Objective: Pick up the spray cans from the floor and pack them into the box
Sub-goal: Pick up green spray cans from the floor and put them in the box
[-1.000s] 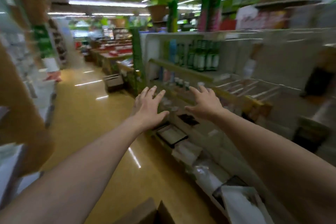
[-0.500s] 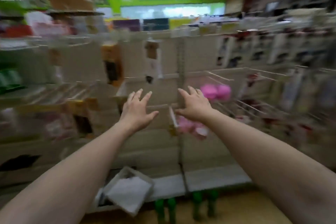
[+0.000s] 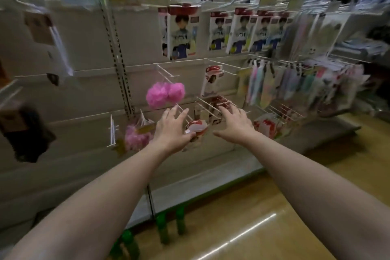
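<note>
Green spray cans point(image 3: 163, 227) on floor point(image 3: 263, 217) by shelf point(image 3: 200, 177) base, untouched. My left hand point(image 3: 171, 132) and right hand point(image 3: 234, 127) spread, empty. Next: reach down, grip one.

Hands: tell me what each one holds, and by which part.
Nothing. The left hand and right hand are spread open and empty; the green spray cans stand on the floor.

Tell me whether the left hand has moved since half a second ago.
Yes. The left hand shifted right: it was left of the upper pink puff, now below it.
</note>
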### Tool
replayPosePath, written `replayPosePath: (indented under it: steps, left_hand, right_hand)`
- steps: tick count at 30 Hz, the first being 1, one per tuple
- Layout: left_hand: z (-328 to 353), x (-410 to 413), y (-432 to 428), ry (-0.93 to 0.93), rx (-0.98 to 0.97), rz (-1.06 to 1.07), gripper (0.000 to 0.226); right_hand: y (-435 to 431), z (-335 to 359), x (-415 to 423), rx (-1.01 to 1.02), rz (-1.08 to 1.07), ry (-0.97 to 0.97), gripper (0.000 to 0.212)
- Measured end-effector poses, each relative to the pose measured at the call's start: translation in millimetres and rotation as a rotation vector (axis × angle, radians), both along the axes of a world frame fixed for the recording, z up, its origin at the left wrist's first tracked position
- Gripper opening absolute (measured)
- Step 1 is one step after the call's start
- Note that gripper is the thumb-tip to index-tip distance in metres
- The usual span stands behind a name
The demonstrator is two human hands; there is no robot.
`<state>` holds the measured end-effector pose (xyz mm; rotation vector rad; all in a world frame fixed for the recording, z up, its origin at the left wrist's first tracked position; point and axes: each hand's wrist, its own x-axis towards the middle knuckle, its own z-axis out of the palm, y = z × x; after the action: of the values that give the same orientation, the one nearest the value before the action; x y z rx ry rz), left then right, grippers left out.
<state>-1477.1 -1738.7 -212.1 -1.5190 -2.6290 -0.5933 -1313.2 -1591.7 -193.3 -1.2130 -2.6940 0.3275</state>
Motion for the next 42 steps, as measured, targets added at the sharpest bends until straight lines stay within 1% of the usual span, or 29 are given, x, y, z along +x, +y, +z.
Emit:
replayPosePath:
  steps: [3, 8, 13, 16, 19, 22, 25, 28, 32, 35, 36, 37, 39, 41, 42]
  left_hand:
    - [-27.7, 0.7, 21.9, -0.071, -0.025, 0.028, 0.084]
    - [-86.0, -22.8, 27.2, -0.182, -0.137, 0.096, 0.085]
    - [-173.6, -65.4, 11.2, -0.272, -0.271, 0.163, 0.084]
    - [-236.6, -87.2, -1.4, -0.367, -0.352, 0.189, 0.083]
    - [-306.9, -94.9, -22.5, -0.465, -0.423, 0.24, 0.084]
    - [-381.5, -93.1, -42.7, -0.6, -0.378, 0.339, 0.082]
    - [-456.9, -91.2, -54.3, -0.721, -0.403, 0.487, 0.087]
    - [-532.3, -97.7, -58.1, -0.787, -0.404, 0.586, 0.092]
    - [-630.7, -108.9, -53.8, -0.828, -0.345, 0.644, 0.1]
    - [-699.3, -116.0, -44.8, -0.857, -0.251, 0.712, 0.112]
    - [-716.6, -119.0, -40.1, -0.872, -0.193, 0.727, 0.116]
    - [-722.2, -120.1, -37.7, -0.884, -0.149, 0.735, 0.12]
    - [-783.7, -124.1, -29.4, -0.892, -0.059, 0.751, 0.125]
    - [-790.2, -124.6, -22.1, -0.921, 0.043, 0.725, 0.124]
    - [-800.1, -123.5, -16.7, -0.926, 0.089, 0.73, 0.118]
  right_hand:
    - [22.3, -26.8, -11.3, -0.046, 0.043, -0.024, 0.098]
    - [38.3, -84.3, -44.1, -0.153, 0.118, -0.108, 0.1]
    - [38.6, -167.1, -72.7, -0.33, 0.06, -0.249, 0.098]
    - [43.5, -224.0, -88.4, -0.376, 0.054, -0.342, 0.098]
    - [42.9, -293.4, -103.5, -0.476, 0.077, -0.416, 0.099]
    - [31.6, -371.9, -114.9, -0.534, 0.09, -0.45, 0.1]
    - [20.5, -455.6, -119.3, -0.604, 0.1, -0.468, 0.099]
    - [17.1, -536.8, -120.3, -0.658, 0.085, -0.442, 0.1]
    - [20.0, -646.1, -126.8, -0.693, 0.075, -0.402, 0.101]
    - [24.1, -722.0, -142.5, -0.738, 0.073, -0.36, 0.102]
    - [26.4, -741.0, -150.0, -0.746, 0.077, -0.333, 0.103]
    - [26.5, -747.9, -154.4, -0.765, 0.052, -0.294, 0.104]
    - [30.4, -809.7, -168.7, -0.814, 0.002, -0.17, 0.103]
    - [29.4, -818.0, -176.2, -0.878, -0.049, -0.002, 0.097]
    - [27.9, -827.4, -179.2, -0.897, -0.067, 0.064, 0.094]
